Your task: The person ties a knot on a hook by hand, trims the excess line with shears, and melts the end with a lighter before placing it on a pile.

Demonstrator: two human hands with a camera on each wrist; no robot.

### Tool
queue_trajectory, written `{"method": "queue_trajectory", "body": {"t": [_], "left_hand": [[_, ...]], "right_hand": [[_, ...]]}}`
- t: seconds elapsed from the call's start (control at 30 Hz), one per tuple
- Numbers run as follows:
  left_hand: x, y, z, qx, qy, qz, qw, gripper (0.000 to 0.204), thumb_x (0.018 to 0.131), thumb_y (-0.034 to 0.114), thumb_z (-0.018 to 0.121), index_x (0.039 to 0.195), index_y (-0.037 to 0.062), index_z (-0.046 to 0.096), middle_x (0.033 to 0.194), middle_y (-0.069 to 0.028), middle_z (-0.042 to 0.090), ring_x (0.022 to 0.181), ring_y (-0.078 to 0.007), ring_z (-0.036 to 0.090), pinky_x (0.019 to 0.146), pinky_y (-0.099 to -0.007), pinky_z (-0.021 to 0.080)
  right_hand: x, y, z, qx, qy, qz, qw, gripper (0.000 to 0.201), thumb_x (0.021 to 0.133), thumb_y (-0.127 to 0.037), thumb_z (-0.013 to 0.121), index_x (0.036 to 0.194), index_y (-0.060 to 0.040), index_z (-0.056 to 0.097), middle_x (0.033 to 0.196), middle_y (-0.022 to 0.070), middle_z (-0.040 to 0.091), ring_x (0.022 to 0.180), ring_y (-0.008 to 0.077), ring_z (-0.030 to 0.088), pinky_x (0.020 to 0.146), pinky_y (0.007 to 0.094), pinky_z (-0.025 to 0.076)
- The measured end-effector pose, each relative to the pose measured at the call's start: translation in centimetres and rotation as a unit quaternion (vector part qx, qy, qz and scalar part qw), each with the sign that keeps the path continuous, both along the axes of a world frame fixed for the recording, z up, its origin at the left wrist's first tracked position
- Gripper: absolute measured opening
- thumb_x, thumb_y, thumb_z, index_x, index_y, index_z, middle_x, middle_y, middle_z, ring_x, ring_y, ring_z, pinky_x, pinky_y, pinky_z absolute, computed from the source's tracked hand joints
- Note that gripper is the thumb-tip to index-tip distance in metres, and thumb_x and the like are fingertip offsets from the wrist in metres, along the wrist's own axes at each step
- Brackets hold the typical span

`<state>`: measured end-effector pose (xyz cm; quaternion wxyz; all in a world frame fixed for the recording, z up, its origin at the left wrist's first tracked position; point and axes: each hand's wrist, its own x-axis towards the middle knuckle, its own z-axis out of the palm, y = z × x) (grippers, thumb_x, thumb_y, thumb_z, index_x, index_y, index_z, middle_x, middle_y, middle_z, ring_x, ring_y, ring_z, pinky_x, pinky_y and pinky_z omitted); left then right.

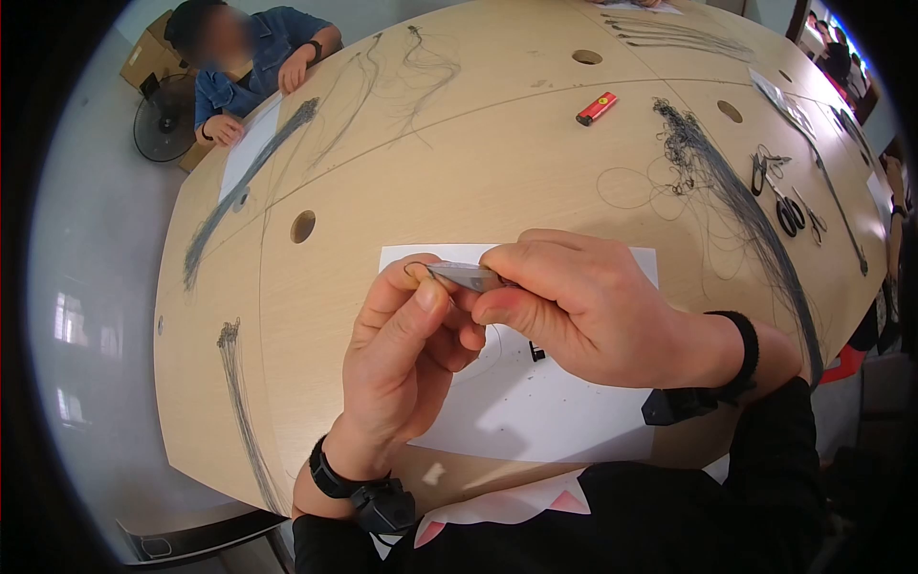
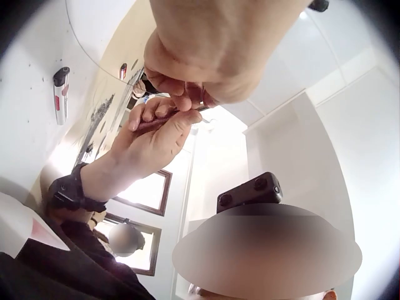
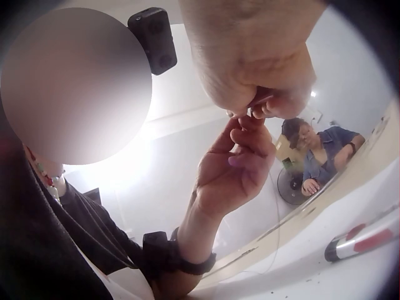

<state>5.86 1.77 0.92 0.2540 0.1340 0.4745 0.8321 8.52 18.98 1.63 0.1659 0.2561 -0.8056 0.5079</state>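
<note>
My left hand (image 1: 402, 349) pinches a small dark hook (image 1: 417, 266) between thumb and forefinger, over a white sheet of paper (image 1: 535, 421). A thin line trails down below these fingers. Held in my right hand (image 1: 598, 301) is a small silver tapered tool (image 1: 467, 276), its point right at the hook. The tool's reddish handle (image 2: 150, 125) shows under the right fingers in the left wrist view. Both hands meet at the fingertips. On the paper lies a white and red lighter (image 2: 60, 97), mostly hidden behind the right hand in the head view.
Bundles of thin dark line (image 1: 732, 182) lie right, left and at the back of the wooden table (image 1: 459, 172). A red lighter (image 1: 598, 108) is farther off. Scissors (image 1: 790, 212) lie at right. A person in a denim jacket (image 1: 287, 33) sits across at left.
</note>
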Motion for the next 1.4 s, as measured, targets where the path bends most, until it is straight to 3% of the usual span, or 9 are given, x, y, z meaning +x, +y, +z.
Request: {"method": "queue_trajectory", "body": {"t": [0.37, 0.43, 0.53, 0.67, 0.77, 1.03, 1.27, 1.33, 1.4], "left_hand": [[-0.3, -0.2, 0.0, 0.043, -0.007, -0.011, 0.999, 0.015, 0.088, 0.019, 0.049, 0.099, 0.0089, 0.051, 0.087, -0.0064, 0.058, 0.069, -0.0128, 0.055, 0.055, -0.0214, 0.04], [-0.3, -0.1, 0.1, 0.042, -0.002, -0.012, 0.999, 0.014, 0.088, 0.018, 0.049, 0.098, 0.0086, 0.051, 0.087, -0.0058, 0.057, 0.069, -0.0126, 0.054, 0.055, -0.0211, 0.04], [-0.1, 0.0, 0.2, 0.036, -0.008, -0.013, 0.999, 0.012, 0.088, 0.017, 0.048, 0.096, 0.008, 0.051, 0.088, -0.0048, 0.056, 0.069, -0.0119, 0.054, 0.055, -0.0205, 0.039], [0.4, 0.3, -0.4, -0.006, -0.014, -0.002, 1.0, 0.012, 0.088, 0.014, 0.048, 0.097, 0.007, 0.053, 0.087, -0.0044, 0.057, 0.069, -0.0101, 0.054, 0.054, -0.02, 0.039], [0.6, 0.5, -0.7, -0.041, 0.012, -0.01, 0.999, 0.013, 0.088, 0.013, 0.049, 0.098, 0.0064, 0.054, 0.085, -0.0045, 0.058, 0.069, -0.009, 0.055, 0.053, -0.0195, 0.038], [0.5, 0.4, -0.7, -0.027, 0.009, -0.022, 0.999, 0.014, 0.088, 0.015, 0.049, 0.099, 0.0072, 0.055, 0.085, -0.0041, 0.06, 0.068, -0.0087, 0.055, 0.054, -0.0192, 0.038], [0.2, 0.5, -0.1, -0.001, -0.063, -0.014, 0.998, 0.012, 0.088, 0.019, 0.05, 0.092, 0.0088, 0.055, 0.083, -0.0047, 0.059, 0.067, -0.009, 0.055, 0.055, -0.0196, 0.039], [-0.1, 0.2, -0.2, 0.001, -0.058, -0.011, 0.998, 0.013, 0.088, 0.019, 0.05, 0.091, 0.0085, 0.055, 0.082, -0.0051, 0.059, 0.066, -0.0092, 0.055, 0.055, -0.0199, 0.039], [-0.3, 0.2, -0.1, 0.002, -0.051, -0.008, 0.999, 0.013, 0.088, 0.02, 0.049, 0.09, 0.0082, 0.055, 0.081, -0.0055, 0.059, 0.065, -0.0094, 0.055, 0.055, -0.0201, 0.039]], "right_hand": [[-0.1, -0.1, -0.3, -0.018, -0.016, 0.002, 1.0, 0.021, 0.085, -0.019, 0.053, 0.072, -0.0024, 0.052, 0.065, 0.0089, 0.056, 0.062, 0.0251, 0.053, 0.056, 0.0329, 0.041], [0.0, -0.3, -0.2, -0.117, -0.066, -0.01, 0.991, 0.023, 0.082, -0.022, 0.058, 0.076, -0.0003, 0.053, 0.063, 0.0074, 0.054, 0.059, 0.019, 0.053, 0.053, 0.0299, 0.041], [0.2, 0.3, 0.7, -0.126, -0.075, 0.012, 0.989, 0.024, 0.08, -0.021, 0.062, 0.082, 0.0023, 0.054, 0.063, 0.0068, 0.054, 0.058, 0.0121, 0.053, 0.05, 0.0263, 0.041], [0.4, 0.4, 0.9, -0.1, -0.117, -0.005, 0.988, 0.022, 0.079, -0.014, 0.062, 0.086, 0.0047, 0.054, 0.065, 0.0075, 0.055, 0.059, 0.0092, 0.053, 0.051, 0.0249, 0.042], [0.4, 0.2, 0.7, -0.184, -0.167, 0.041, 0.968, 0.016, 0.079, -0.008, 0.059, 0.086, 0.0051, 0.053, 0.067, 0.0096, 0.055, 0.059, 0.0103, 0.054, 0.053, 0.024, 0.043], [0.0, 0.4, -0.1, -0.069, -0.022, 0.005, 0.997, 0.013, 0.079, -0.004, 0.056, 0.088, 0.0028, 0.051, 0.069, 0.0116, 0.053, 0.059, 0.0185, 0.054, 0.055, 0.027, 0.044], [-1.1, 1.2, 0.1, -0.089, -0.085, -0.005, 0.992, 0.013, 0.078, -0.007, 0.057, 0.084, 0.0021, 0.051, 0.072, 0.0141, 0.054, 0.062, 0.0276, 0.054, 0.055, 0.0328, 0.043], [-2.4, 2.2, -0.8, 0.176, -0.075, -0.066, 0.979, 0.016, 0.081, -0.014, 0.057, 0.086, 0.0011, 0.052, 0.072, 0.0091, 0.054, 0.062, 0.0229, 0.052, 0.056, 0.0306, 0.042], [-3.0, 2.7, -2.8, 0.228, -0.082, -0.082, 0.967, 0.017, 0.078, -0.015, 0.058, 0.082, 0.0007, 0.052, 0.075, 0.013, 0.054, 0.068, 0.0284, 0.053, 0.06, 0.0354, 0.042]]}}
